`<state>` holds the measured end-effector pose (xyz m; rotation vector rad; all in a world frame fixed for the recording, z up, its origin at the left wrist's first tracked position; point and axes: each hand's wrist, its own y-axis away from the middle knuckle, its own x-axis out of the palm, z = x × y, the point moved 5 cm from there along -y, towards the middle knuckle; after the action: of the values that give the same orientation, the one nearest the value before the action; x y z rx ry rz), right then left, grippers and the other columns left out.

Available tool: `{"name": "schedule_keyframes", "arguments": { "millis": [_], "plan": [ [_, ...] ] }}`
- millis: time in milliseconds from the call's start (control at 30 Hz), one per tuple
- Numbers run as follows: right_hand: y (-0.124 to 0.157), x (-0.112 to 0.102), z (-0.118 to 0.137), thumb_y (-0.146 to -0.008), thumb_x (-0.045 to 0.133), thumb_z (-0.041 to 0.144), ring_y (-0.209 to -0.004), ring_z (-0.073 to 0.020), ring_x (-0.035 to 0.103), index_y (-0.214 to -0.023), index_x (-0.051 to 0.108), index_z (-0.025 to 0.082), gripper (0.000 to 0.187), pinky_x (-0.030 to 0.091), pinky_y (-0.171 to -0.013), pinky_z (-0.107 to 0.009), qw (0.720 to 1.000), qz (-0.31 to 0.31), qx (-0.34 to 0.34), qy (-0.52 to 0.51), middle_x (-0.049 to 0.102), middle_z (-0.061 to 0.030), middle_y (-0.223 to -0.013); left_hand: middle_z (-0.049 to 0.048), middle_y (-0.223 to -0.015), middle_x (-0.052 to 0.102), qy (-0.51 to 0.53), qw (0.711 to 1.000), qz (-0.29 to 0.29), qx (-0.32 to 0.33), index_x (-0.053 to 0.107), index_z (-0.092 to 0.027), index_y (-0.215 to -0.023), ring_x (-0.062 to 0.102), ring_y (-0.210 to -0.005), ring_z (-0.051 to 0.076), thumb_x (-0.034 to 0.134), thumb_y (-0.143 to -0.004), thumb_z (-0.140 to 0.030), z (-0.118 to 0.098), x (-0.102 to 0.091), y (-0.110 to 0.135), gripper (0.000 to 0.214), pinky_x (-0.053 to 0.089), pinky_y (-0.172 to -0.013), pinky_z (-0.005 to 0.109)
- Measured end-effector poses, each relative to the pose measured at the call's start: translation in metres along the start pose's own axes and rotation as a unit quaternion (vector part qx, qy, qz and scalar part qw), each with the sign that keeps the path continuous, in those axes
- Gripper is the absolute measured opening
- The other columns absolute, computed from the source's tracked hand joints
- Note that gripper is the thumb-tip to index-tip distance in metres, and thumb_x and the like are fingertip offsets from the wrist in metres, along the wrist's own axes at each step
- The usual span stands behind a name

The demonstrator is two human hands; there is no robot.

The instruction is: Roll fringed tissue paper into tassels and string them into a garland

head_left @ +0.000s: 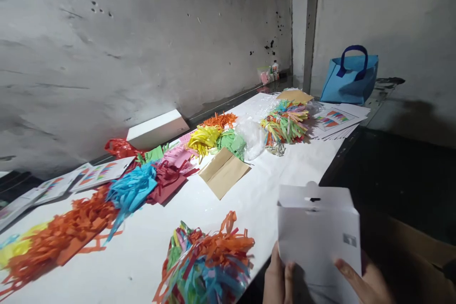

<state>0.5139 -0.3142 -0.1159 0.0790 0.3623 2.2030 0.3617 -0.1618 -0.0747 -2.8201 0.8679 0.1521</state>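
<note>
At the lower right I hold a flat white cardboard box [313, 242] with a hang-hole flap at its top and a small grey mark on its right side. My left hand [278, 278] grips the box's lower left edge, fingers wrapped round it. On the right side my right hand [370, 278] is closed on the same box, thumb lying across its face. Left of the box, near the table's front edge, lies a bundle of multicoloured paper tassels [210, 266], mostly orange and blue on the near side.
Across the white-covered table [142, 261] lie orange tassels [64, 228], blue tassels [133, 185], yellow tassels [204, 140] and a brown envelope [223, 172]. Farther back are another multicoloured bundle [287, 123], printed cards [335, 118] and a blue bag [351, 78]. A white box [158, 128] stands by the wall.
</note>
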Motion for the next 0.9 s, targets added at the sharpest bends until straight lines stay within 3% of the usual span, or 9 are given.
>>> {"name": "schedule_keyframes", "arguments": {
  "millis": [67,167,333,433,567,700,800,900],
  "plan": [
    [-0.006,0.006,0.017,-0.072,0.071,0.068,-0.085,-0.0357,0.076,-0.092,0.076,0.022,0.05,0.062,-0.07,-0.035,1.0,0.011,-0.017,0.023,0.079,-0.0117,-0.088,0.0198,-0.13,0.068,-0.008,0.999,-0.038,-0.009,0.059,-0.014,-0.139,0.06,-0.127,0.033,0.048,-0.095,-0.064,0.002,-0.007,0.001,0.067,0.049,-0.106,0.039],
    [-0.005,0.018,0.026,-0.079,0.065,0.068,-0.083,-0.0325,0.076,-0.095,0.075,0.024,0.048,0.061,-0.071,-0.031,0.997,-0.022,-0.052,0.058,0.079,-0.0093,-0.085,0.0197,-0.142,0.06,-0.039,0.994,-0.101,0.003,0.048,-0.014,-0.148,0.055,-0.133,0.031,0.043,-0.1,-0.058,-0.006,-0.021,-0.005,0.066,0.044,-0.112,0.039],
    [-0.006,0.013,0.02,-0.078,0.072,0.063,-0.1,-0.032,0.074,-0.12,0.065,0.024,0.058,0.063,-0.074,-0.03,0.988,-0.064,-0.137,0.012,0.076,-0.0112,-0.114,0.0197,-0.14,0.062,-0.058,0.994,-0.094,0.022,0.044,-0.013,-0.151,0.06,-0.13,0.029,0.037,-0.101,-0.06,-0.017,-0.024,-0.015,0.07,0.047,-0.108,0.035],
    [-0.007,0.004,0.026,-0.085,0.072,0.052,-0.104,-0.0289,0.073,-0.125,0.059,0.025,0.05,0.063,-0.08,-0.031,0.975,-0.099,-0.194,-0.035,0.074,-0.0106,-0.12,0.0213,-0.135,0.066,-0.043,0.993,-0.109,0.012,0.037,-0.01,-0.153,0.063,-0.126,0.029,0.04,-0.1,-0.06,-0.01,-0.019,-0.013,0.073,0.051,-0.102,0.035],
    [-0.003,0.005,0.038,-0.082,0.077,0.048,-0.092,-0.0272,0.076,-0.114,0.067,0.024,0.041,0.064,-0.073,-0.028,0.967,-0.133,-0.215,-0.025,0.077,-0.0083,-0.109,0.0195,-0.133,0.067,-0.004,0.985,-0.169,0.03,0.043,-0.015,-0.145,0.063,-0.125,0.026,0.047,-0.1,-0.056,0.005,-0.019,-0.008,0.061,0.049,-0.104,0.037],
    [0.004,0.008,0.065,-0.084,0.076,0.043,-0.097,-0.0271,0.075,-0.097,0.075,0.028,0.02,0.063,-0.081,-0.03,0.949,-0.137,-0.283,-0.014,0.077,-0.0055,-0.11,0.0161,-0.124,0.071,0.02,0.977,-0.212,0.019,0.051,-0.019,-0.136,0.067,-0.118,0.027,0.059,-0.095,-0.054,0.018,-0.023,-0.005,0.054,0.051,-0.1,0.036],
    [0.006,0.01,0.086,-0.087,0.074,0.035,-0.097,-0.0242,0.074,-0.09,0.077,0.03,0.007,0.062,-0.083,-0.028,0.942,-0.116,-0.316,-0.023,0.076,-0.0038,-0.109,0.014,-0.115,0.074,0.039,0.976,-0.215,0.02,0.053,-0.02,-0.134,0.07,-0.112,0.026,0.061,-0.094,-0.053,0.016,-0.025,-0.007,0.053,0.055,-0.095,0.035],
    [0.001,0.012,0.096,-0.086,0.075,0.031,-0.093,-0.0222,0.073,-0.085,0.076,0.027,0.003,0.061,-0.079,-0.025,0.948,-0.095,-0.298,-0.059,0.076,-0.0048,-0.104,0.0125,-0.116,0.074,0.052,0.978,-0.199,0.041,0.055,-0.021,-0.133,0.072,-0.107,0.025,0.062,-0.095,-0.048,0.009,-0.027,-0.01,0.047,0.056,-0.093,0.034]
  ]
}}
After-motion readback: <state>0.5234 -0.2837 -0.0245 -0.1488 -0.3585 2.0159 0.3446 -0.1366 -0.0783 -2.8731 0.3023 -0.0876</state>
